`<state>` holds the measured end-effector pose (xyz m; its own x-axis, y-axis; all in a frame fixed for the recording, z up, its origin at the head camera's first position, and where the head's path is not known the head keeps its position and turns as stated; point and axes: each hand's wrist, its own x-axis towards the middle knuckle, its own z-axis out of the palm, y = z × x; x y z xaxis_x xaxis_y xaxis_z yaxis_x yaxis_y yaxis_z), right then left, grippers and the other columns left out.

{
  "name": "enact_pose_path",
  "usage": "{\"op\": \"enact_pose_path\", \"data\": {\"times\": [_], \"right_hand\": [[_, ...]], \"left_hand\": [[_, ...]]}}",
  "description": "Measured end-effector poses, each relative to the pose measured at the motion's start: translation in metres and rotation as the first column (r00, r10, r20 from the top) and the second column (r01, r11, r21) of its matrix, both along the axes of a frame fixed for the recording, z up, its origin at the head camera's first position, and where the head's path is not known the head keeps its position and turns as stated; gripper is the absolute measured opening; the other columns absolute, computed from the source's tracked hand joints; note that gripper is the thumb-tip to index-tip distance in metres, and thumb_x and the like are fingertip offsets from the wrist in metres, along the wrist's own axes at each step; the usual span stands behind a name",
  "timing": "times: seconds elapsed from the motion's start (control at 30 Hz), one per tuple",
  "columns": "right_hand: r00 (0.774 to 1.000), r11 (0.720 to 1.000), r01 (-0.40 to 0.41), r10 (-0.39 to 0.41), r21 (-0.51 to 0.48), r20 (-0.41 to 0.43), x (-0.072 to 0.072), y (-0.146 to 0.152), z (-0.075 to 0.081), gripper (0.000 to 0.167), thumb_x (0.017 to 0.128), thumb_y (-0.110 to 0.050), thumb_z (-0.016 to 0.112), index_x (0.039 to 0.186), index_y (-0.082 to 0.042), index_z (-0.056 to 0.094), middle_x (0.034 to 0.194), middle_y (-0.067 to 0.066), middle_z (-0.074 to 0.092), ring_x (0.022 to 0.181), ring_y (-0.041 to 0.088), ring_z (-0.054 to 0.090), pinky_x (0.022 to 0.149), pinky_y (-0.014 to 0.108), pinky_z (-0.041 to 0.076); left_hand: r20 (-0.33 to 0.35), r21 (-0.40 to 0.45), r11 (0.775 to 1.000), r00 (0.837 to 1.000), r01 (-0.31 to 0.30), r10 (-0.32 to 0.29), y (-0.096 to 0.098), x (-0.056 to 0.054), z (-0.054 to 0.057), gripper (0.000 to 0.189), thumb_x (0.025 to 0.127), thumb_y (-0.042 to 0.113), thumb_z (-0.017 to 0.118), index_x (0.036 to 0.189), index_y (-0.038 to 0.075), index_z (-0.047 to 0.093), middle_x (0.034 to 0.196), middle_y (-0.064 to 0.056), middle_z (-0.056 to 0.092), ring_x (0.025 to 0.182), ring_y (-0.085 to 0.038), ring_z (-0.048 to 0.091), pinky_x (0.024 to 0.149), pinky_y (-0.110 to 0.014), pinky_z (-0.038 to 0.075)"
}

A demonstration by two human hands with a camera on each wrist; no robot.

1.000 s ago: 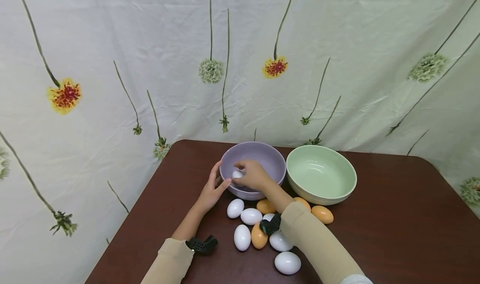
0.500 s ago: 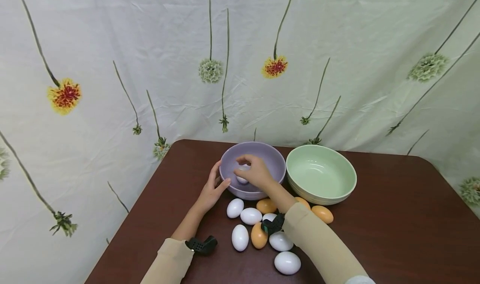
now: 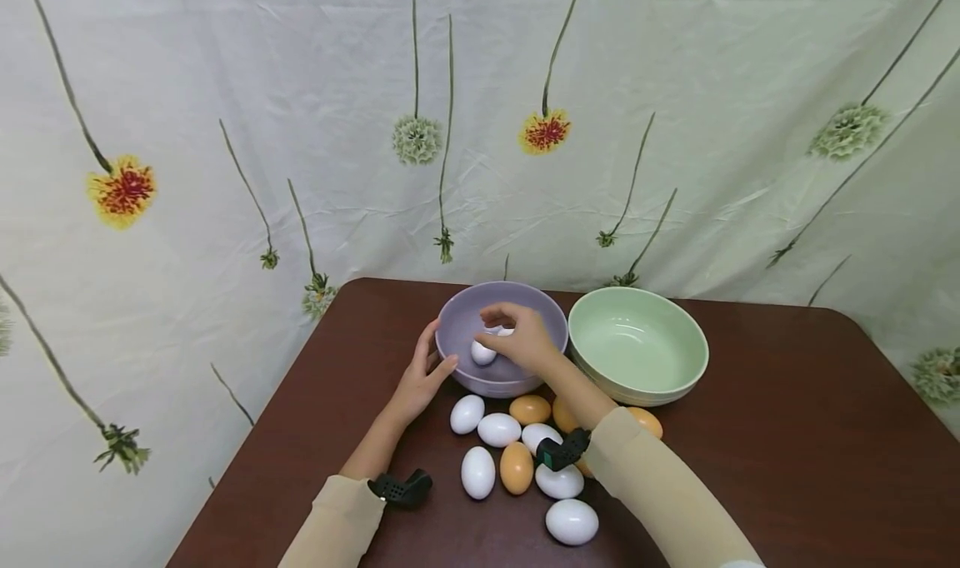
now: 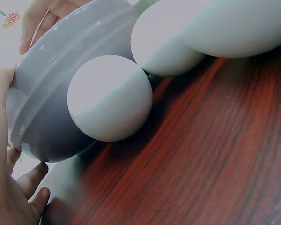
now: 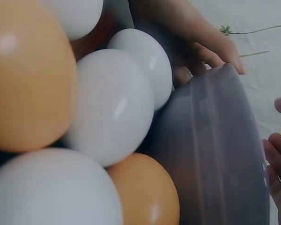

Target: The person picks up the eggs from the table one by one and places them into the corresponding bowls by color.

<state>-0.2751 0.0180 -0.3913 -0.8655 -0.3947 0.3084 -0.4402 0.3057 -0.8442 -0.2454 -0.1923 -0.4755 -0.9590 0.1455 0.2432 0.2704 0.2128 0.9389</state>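
Note:
In the head view my left hand [image 3: 417,385] holds the left side of the purple bowl [image 3: 467,308], its thumb at the near rim and its fingers on the outer wall. My right hand [image 3: 525,339] is over the inside of the bowl, thumb and fingers loosely bent and apart. A white egg [image 3: 483,352] lies in the bowl just under its thumb, and part of another white one shows between the fingers. In the right wrist view the right hand [image 5: 280,154] appears at the edge with nothing visible in its grasp.
Several white eggs [image 3: 477,472] and orange-brown eggs [image 3: 517,468] lie on the dark wooden table [image 3: 780,435] before the bowls; the right forearm covers some. A pale green bowl [image 3: 637,351] stands right of the purple one. A flower-patterned cloth [image 3: 337,68] hangs behind.
My right hand has let go of the white egg it pinched in the purple bowl and moved slightly right. One white egg on the table has shifted a little left. The left hand stays on the bowl.

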Motion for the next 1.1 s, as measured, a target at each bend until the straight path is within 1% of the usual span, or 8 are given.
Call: {"op": "enact_pose_path", "data": {"times": [0.1, 0.3, 0.4, 0.53, 0.63, 0.73, 0.9, 1.1], "right_hand": [[1.0, 1.0, -0.014, 0.014, -0.008, 0.01, 0.002, 0.008, 0.002, 0.036, 0.085, -0.012, 0.076, 0.115, 0.005, 0.066, 0.112, 0.021, 0.067, 0.104, 0.029, 0.064, 0.097, 0.047, 0.045], [0.999, 1.0, -0.01, 0.011, -0.016, 0.04, 0.008, 0.021, 0.004, 0.035, 0.084, -0.016, 0.077, 0.115, -0.001, 0.068, 0.114, 0.02, 0.067, 0.105, 0.027, 0.064, 0.095, 0.046, 0.047], [1.0, 1.0, -0.007, 0.008, -0.018, 0.027, 0.012, 0.027, 0.003, 0.037, 0.084, -0.016, 0.077, 0.115, 0.002, 0.067, 0.113, 0.02, 0.067, 0.104, 0.028, 0.064, 0.094, 0.048, 0.047], [1.0, 0.999, -0.005, 0.005, -0.034, 0.001, 0.017, 0.034, 0.003, 0.035, 0.084, -0.012, 0.076, 0.113, 0.005, 0.067, 0.109, 0.022, 0.067, 0.102, 0.029, 0.066, 0.093, 0.051, 0.047], [1.0, 0.999, -0.01, 0.011, -0.052, 0.013, 0.022, 0.038, 0.003, 0.033, 0.084, -0.01, 0.076, 0.112, 0.004, 0.067, 0.11, 0.023, 0.067, 0.102, 0.029, 0.065, 0.094, 0.054, 0.046], [0.999, 0.998, -0.01, 0.012, -0.055, 0.041, 0.027, 0.042, 0.003, 0.032, 0.084, -0.011, 0.077, 0.112, 0.002, 0.068, 0.112, 0.023, 0.066, 0.103, 0.03, 0.064, 0.094, 0.055, 0.045], [0.997, 0.999, -0.007, 0.011, -0.043, 0.077, 0.037, 0.05, 0.002, 0.033, 0.084, -0.014, 0.077, 0.112, 0.001, 0.068, 0.111, 0.022, 0.067, 0.105, 0.03, 0.063, 0.096, 0.053, 0.043], [0.997, 0.998, -0.01, 0.014, -0.056, 0.081, 0.049, 0.058, 0.0, 0.031, 0.086, -0.017, 0.076, 0.113, -0.002, 0.068, 0.111, 0.018, 0.067, 0.105, 0.026, 0.063, 0.097, 0.053, 0.043]], "left_hand": [[0.001, 0.0, 1.0, 1.0, 0.003, -0.003, 0.0, 0.0, 0.0, 0.068, 0.099, 0.014, 0.056, 0.156, 0.016, 0.017, 0.155, -0.023, 0.023, 0.136, -0.047, 0.033, 0.105, -0.058, 0.032], [0.017, 0.008, 1.0, 1.0, 0.008, -0.008, 0.001, 0.0, 0.001, 0.07, 0.099, 0.014, 0.056, 0.156, 0.016, 0.016, 0.157, -0.021, 0.022, 0.136, -0.045, 0.033, 0.106, -0.056, 0.033], [0.031, 0.023, 0.999, 0.999, 0.022, -0.023, 0.001, 0.001, 0.003, 0.071, 0.099, 0.012, 0.057, 0.156, 0.013, 0.014, 0.156, -0.023, 0.021, 0.137, -0.045, 0.031, 0.106, -0.056, 0.032], [0.034, 0.023, 0.999, 0.998, 0.042, -0.043, 0.002, 0.009, 0.018, 0.071, 0.099, 0.009, 0.056, 0.155, 0.005, 0.013, 0.155, -0.028, 0.02, 0.137, -0.047, 0.03, 0.106, -0.057, 0.032], [0.038, 0.004, 0.999, 0.998, 0.043, -0.043, 0.003, 0.015, 0.03, 0.071, 0.099, 0.008, 0.056, 0.155, 0.003, 0.013, 0.155, -0.028, 0.019, 0.137, -0.047, 0.03, 0.106, -0.055, 0.033], [0.043, 0.001, 0.999, 0.998, 0.045, -0.045, 0.004, 0.016, 0.034, 0.071, 0.099, 0.008, 0.055, 0.155, 0.003, 0.012, 0.155, -0.028, 0.019, 0.137, -0.047, 0.03, 0.106, -0.055, 0.033], [0.047, 0.009, 0.999, 0.998, 0.047, -0.047, 0.006, 0.017, 0.034, 0.071, 0.099, 0.009, 0.056, 0.155, 0.003, 0.013, 0.155, -0.029, 0.02, 0.137, -0.047, 0.029, 0.106, -0.055, 0.032], [0.035, 0.011, 0.999, 0.999, 0.036, -0.036, 0.005, 0.016, 0.031, 0.069, 0.098, 0.008, 0.056, 0.154, 0.002, 0.015, 0.154, -0.03, 0.021, 0.136, -0.049, 0.03, 0.106, -0.057, 0.031]]}}
